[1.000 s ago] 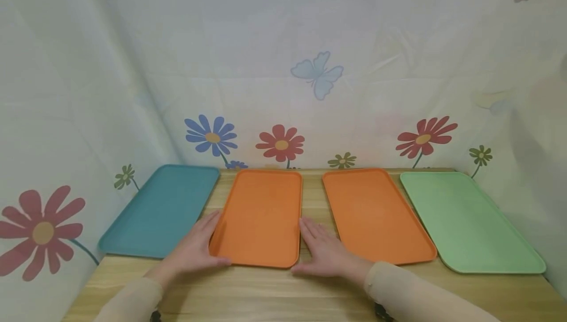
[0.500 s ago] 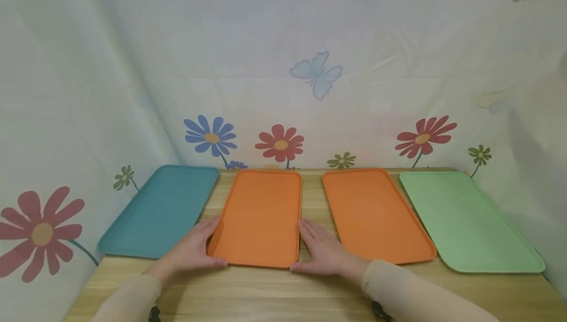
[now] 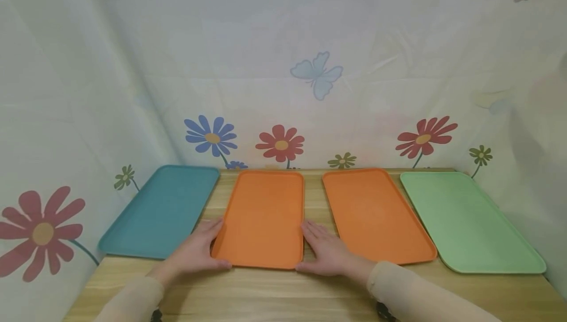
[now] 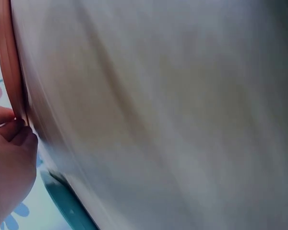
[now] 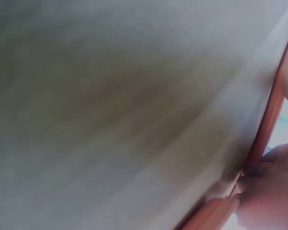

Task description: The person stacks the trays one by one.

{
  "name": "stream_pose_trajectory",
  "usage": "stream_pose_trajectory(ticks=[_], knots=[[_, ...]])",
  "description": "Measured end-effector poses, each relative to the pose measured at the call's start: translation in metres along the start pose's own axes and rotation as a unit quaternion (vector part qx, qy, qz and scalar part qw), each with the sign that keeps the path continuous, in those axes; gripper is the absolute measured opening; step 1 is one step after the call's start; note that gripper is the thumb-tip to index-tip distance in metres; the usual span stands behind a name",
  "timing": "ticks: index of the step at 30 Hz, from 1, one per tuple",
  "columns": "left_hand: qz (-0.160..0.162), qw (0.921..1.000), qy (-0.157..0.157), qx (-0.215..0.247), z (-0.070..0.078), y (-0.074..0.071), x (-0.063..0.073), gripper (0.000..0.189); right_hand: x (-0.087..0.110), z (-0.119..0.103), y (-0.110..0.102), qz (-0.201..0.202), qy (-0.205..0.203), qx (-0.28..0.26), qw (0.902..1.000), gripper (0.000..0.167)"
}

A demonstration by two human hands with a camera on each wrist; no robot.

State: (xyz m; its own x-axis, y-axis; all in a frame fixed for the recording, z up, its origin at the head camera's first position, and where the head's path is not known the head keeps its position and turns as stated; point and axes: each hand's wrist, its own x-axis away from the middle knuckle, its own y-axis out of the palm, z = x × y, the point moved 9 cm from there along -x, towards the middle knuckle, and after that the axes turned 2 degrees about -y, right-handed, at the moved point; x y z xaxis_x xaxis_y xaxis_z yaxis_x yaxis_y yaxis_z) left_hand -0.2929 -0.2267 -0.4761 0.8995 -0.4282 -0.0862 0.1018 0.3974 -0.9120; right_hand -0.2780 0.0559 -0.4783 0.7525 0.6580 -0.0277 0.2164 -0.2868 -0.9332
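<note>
An orange tray point(image 3: 260, 218) lies lengthwise on the wooden table, left of centre. My left hand point(image 3: 197, 250) rests at its left near corner, fingers along the side and thumb by the front edge. My right hand point(image 3: 327, 250) mirrors this at the right near corner. Both hands touch the rim, their fingers fairly straight in the head view. In the left wrist view the left hand point(image 4: 9, 165) meets the orange rim point(image 4: 10, 57) from the side. The right wrist view shows the right hand point(image 5: 269, 191) against the orange rim point(image 5: 274, 105); its fingertips are partly hidden.
A teal tray point(image 3: 164, 211) lies to the left, behind my left hand. A second orange tray point(image 3: 378, 218) and a light green tray point(image 3: 471, 223) lie to the right, close together. The wooden table point(image 3: 266, 295) meets a flower-printed cloth point(image 3: 248, 56) at its back and left.
The orange tray between my hands has shifted slightly left, then back slightly to the right, both hands moving with it. The other trays have stayed in place.
</note>
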Motion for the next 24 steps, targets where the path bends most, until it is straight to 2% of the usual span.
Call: stream_pose_trajectory(ticks=[10, 15, 20, 24], knots=[[0.040, 0.9988, 0.016, -0.023, 0.017, 0.002, 0.000, 0.116, 0.004, 0.006, -0.010, -0.005, -0.027, 0.040, 0.9988, 0.097], [0.032, 0.9991, 0.006, -0.027, 0.023, 0.005, -0.001, 0.117, 0.009, 0.007, -0.014, -0.001, -0.040, 0.044, 0.9983, 0.096], [0.022, 0.9997, -0.004, -0.012, 0.027, 0.008, -0.002, 0.119, 0.014, 0.010, -0.017, 0.009, -0.048, 0.051, 0.9975, 0.096], [0.024, 0.9996, 0.000, -0.015, 0.031, 0.010, -0.003, 0.119, 0.016, 0.014, -0.018, 0.007, -0.044, 0.048, 0.9979, 0.096]])
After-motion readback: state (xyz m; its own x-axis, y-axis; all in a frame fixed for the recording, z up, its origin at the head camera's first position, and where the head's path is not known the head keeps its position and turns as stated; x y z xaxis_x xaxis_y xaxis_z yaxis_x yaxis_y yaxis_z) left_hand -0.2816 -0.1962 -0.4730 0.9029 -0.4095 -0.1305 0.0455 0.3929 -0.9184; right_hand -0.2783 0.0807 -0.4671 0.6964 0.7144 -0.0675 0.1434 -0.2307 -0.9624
